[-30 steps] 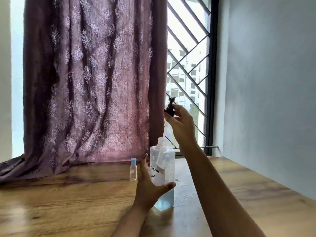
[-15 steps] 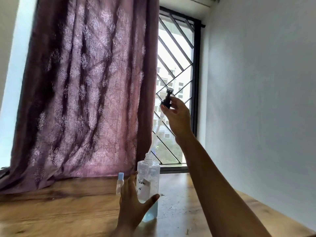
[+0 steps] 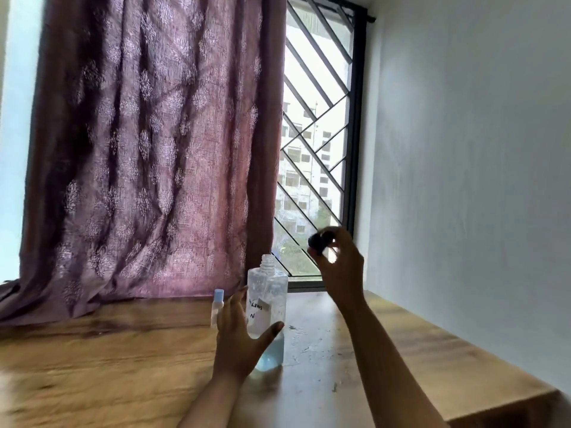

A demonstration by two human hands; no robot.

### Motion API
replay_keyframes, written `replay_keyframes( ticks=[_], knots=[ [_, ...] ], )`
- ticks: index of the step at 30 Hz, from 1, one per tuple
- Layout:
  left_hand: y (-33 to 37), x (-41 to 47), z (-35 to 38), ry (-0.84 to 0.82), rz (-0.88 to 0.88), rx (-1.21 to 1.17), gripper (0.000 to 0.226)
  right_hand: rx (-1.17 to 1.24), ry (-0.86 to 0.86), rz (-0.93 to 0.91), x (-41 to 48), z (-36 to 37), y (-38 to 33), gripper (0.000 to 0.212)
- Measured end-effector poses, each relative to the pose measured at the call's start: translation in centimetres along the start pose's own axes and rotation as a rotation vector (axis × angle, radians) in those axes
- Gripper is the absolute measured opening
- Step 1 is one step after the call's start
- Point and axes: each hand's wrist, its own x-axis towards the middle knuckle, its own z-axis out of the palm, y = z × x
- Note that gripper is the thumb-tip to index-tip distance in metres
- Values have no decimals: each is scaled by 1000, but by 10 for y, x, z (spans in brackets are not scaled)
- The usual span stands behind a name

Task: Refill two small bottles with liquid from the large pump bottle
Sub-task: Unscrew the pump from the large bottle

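Head view: large pump bottle (image 3: 268,291) stood open-necked on the table (image 3: 123,350), left hand (image 3: 238,341) braced it with straight fingers and spread thumb, right hand (image 3: 340,267) pinched the pump head (image 3: 318,240), which was best laid aside clear of the small bottle (image 3: 217,301).

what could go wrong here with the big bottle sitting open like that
1. The large bottle has its neck uncapped, and the left hand only rests against it with fairly straight fingers; a bump could tip it and spill.
2. The small bottle stands right beside those fingers and might get knocked over.
3. The pump head in the right hand may drip onto the wooden table.
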Motion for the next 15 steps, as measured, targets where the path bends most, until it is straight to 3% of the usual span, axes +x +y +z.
replay_keyframes(
  ticks=[5,12,15],
  knots=[
    [-3,0,1,0,33,-1,128,-211,-155,-44,-51,3,57,48],
    [-3,0,2,22,55,-24,122,-429,-501,117,-96,8,96,54],
    [-1,-1,2,32,109,-24,106,-446,-634,165,-105,9,101,43]
  ],
)
